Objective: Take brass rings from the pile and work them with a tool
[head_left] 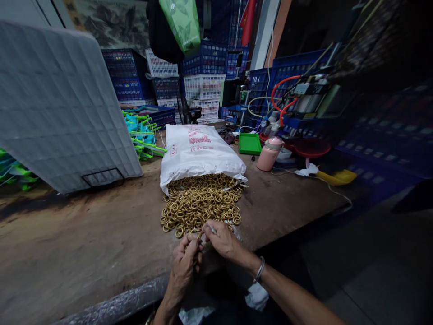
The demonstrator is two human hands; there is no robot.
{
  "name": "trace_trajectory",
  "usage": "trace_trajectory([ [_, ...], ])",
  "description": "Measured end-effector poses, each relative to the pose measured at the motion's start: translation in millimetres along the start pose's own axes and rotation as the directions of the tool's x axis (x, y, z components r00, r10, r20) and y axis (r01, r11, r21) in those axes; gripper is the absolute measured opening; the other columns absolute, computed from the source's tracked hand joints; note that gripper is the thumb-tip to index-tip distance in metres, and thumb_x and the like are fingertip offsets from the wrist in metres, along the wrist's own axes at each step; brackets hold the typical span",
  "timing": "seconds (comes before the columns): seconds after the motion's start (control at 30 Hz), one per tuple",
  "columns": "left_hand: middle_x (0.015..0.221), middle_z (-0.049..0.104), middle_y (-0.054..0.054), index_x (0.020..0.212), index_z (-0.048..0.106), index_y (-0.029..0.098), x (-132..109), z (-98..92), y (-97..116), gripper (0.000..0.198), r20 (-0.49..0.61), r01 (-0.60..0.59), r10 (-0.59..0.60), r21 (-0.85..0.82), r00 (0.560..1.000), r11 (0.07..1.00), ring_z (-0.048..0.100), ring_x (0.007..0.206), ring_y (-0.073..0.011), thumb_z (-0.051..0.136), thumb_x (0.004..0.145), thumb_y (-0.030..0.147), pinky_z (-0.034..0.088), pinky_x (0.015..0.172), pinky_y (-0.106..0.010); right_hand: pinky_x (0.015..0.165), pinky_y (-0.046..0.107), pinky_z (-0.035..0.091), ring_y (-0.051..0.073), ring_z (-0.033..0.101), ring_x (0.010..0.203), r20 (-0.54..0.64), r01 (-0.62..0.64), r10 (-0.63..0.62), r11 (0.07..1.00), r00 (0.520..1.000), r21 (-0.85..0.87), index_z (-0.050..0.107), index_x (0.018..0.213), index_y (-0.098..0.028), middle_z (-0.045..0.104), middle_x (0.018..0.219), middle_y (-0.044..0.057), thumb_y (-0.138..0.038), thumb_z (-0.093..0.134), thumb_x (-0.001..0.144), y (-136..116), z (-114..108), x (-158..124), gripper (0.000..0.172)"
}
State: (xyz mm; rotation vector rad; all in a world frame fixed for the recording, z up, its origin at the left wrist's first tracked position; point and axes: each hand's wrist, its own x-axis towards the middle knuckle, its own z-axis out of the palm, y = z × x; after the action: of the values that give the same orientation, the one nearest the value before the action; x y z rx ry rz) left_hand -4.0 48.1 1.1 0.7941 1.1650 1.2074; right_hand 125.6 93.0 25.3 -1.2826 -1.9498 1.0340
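Many brass-coloured rings (199,207) lie in a heap that spills from the open mouth of a white woven sack (199,153) with red print. My left hand (185,258) is closed at the near edge of the heap, pinching what looks like one of these rings, mostly hidden by the fingers. Close beside it, my right hand (223,240) is closed too, its fingertips almost meeting the left ones. A small pale, slim thing shows at the right thumb and forefinger; its kind is too small to tell.
Left on the wooden table (101,239) stands a large quilted grey panel (64,104), with green and turquoise pieces (144,135) behind it. To the right are a green tray (249,143), a pink bottle (269,153) and a yellow scoop (336,177). Stacked crates (204,85) line the back.
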Motion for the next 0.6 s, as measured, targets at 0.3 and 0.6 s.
trace_trajectory([
  [0.3, 0.04, 0.044, 0.009, 0.072, 0.046, 0.018, -3.3, 0.2, 3.7, 0.028, -0.016, 0.017, -0.016, 0.07, 1.0, 0.997, 0.034, 0.031, -0.0043, 0.055, 0.069, 0.045, 0.025, 0.032, -0.014, 0.055, 0.022, 0.024, 0.012, 0.045, 0.061, 0.16, 0.158, -0.094, 0.875, 0.983, -0.458, 0.05, 0.078, -0.019, 0.055, 0.068, 0.001, -0.006, 0.039, 0.064, -2.4, -0.2, -13.0, 0.022],
  [0.6, 0.038, 0.043, 0.008, 0.062, 0.046, 0.018, -6.8, 0.4, 10.1, 0.03, -0.032, 0.007, -0.003, 0.124, 0.999, 0.992, 0.032, 0.031, -0.0042, 0.055, 0.069, 0.046, 0.024, 0.033, -0.015, 0.055, 0.024, 0.024, 0.015, 0.053, 0.068, 0.147, 0.091, -0.002, 0.793, 0.989, -0.602, 0.047, 0.089, -0.018, 0.059, 0.077, 0.005, -0.008, 0.042, 0.068, -2.4, 8.2, -12.3, 0.023],
])
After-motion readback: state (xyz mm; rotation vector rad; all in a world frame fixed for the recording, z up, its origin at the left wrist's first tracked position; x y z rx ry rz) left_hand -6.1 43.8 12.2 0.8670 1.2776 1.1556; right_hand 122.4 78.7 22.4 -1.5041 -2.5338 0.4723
